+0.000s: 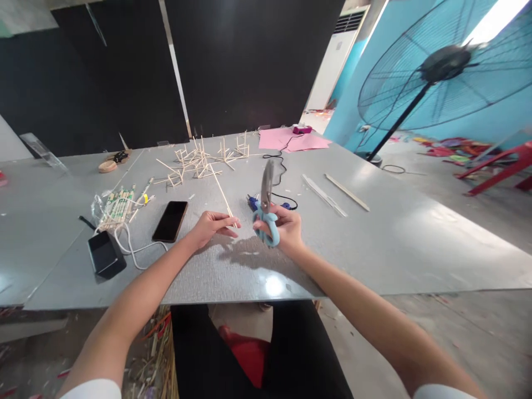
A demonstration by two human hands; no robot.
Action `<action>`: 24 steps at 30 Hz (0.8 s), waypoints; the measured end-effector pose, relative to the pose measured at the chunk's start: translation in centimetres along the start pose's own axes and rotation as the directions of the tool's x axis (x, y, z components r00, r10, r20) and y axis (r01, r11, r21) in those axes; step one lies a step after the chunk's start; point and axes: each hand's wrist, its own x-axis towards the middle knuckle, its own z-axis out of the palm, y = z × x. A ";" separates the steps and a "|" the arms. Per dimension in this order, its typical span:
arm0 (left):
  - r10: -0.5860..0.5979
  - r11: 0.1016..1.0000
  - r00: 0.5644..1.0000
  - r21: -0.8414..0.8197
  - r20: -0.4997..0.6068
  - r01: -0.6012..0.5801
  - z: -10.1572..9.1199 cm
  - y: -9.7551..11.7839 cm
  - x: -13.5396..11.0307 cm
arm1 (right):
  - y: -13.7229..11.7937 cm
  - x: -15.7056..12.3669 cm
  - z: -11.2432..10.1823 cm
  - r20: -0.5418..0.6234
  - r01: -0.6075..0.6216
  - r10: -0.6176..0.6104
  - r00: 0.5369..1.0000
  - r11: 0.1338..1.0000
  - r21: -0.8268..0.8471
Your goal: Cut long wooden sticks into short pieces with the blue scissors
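Observation:
Between the thumb and fingers of my left hand [214, 226] are thin wooden sticks [221, 191], pointing up and away from me; how many I cannot tell. My right hand [286, 224] is closed on scissors with light blue handles [272, 230], their metal blades pointing upward. The blades look shut or nearly so, and stand apart from the sticks. Just behind the scissors lies a dark blue tool [252, 203] with a black cord, partly hidden. Further back, several small frames built of thin sticks [199, 160] stand on the grey table [332, 249].
To the left are a phone [170, 220], a black box-shaped device [106, 255] with white cable, and packaged sticks [118, 205]. Pink paper [291, 139] lies at the back. Flat strips [324, 195] lie on the right. A large fan [444, 64] stands beyond the table.

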 end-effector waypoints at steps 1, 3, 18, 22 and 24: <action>-0.005 1.000 1.000 -0.013 0.001 0.005 -0.1 0.1 0.0 | 0.0 -0.1 0.2 -0.025 -0.006 0.006 1.000 1.000 -0.010; -0.021 0.999 1.000 -0.026 0.011 0.021 -0.2 0.3 -0.1 | -0.2 -0.1 0.5 -0.075 -0.020 0.022 0.997 1.000 0.018; -0.079 0.995 0.988 0.073 0.134 0.069 0.0 0.8 -0.6 | -0.3 0.1 0.8 0.138 -0.266 0.249 0.958 0.956 0.122; -0.071 0.994 0.970 0.101 0.230 0.049 0.5 0.9 -0.8 | 0.2 -0.4 1.4 0.225 -0.327 0.294 0.929 0.936 0.130; -0.065 0.993 0.967 0.111 0.247 0.039 0.5 0.7 -0.7 | 0.6 -0.5 1.6 0.265 -0.361 0.315 0.911 0.921 0.145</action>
